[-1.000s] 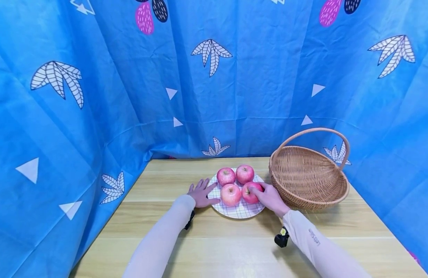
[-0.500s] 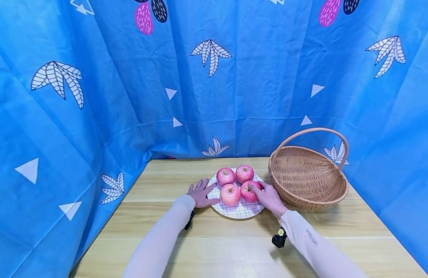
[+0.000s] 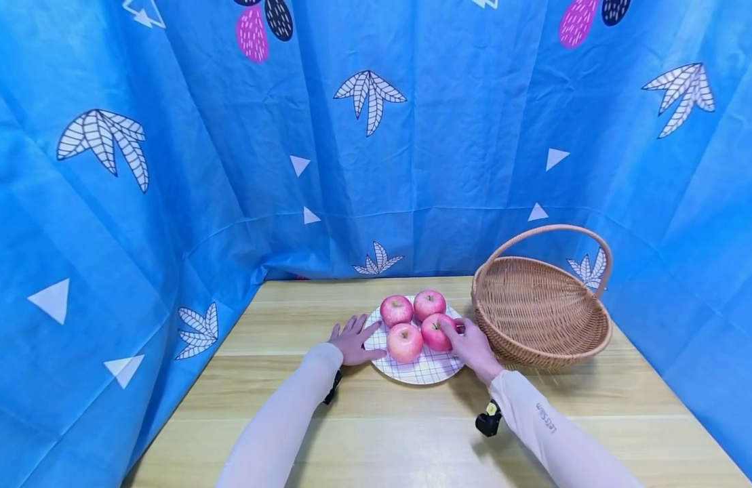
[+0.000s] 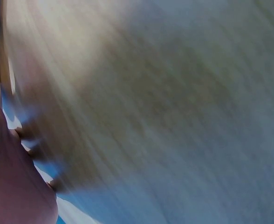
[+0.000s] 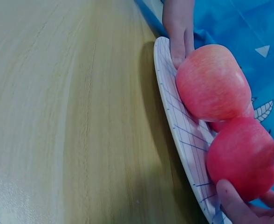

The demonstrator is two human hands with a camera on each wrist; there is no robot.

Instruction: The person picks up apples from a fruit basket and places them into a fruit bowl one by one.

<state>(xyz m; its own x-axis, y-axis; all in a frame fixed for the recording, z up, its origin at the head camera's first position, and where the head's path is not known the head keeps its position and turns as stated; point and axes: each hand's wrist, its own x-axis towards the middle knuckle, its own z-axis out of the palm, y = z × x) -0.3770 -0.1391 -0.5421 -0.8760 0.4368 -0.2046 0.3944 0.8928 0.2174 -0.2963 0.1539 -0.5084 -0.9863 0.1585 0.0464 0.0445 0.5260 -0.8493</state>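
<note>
A white plate with a grid pattern [image 3: 420,375] bears several red apples. At its front right, my right hand [image 3: 475,348] grips one apple [image 3: 433,333] from the right side. In the right wrist view, that apple [image 5: 242,156] has the thumb [image 5: 231,201] against its lower part and fingers round its far side. My left hand [image 3: 352,343] lies with spread fingers at the plate's left rim. Beside the gripped apple is a paler apple [image 3: 404,343]; behind them sit a left apple [image 3: 396,310] and a right apple [image 3: 429,305].
A wicker basket [image 3: 540,308] with a tall arched handle stands to the right of the plate, tipped toward me. The wooden table [image 3: 376,440] ends at the back and sides against a blue patterned curtain [image 3: 461,149].
The apple in my right hand has shifted slightly up and to the left in the head view, and the hand with it. My left hand has stayed put.
</note>
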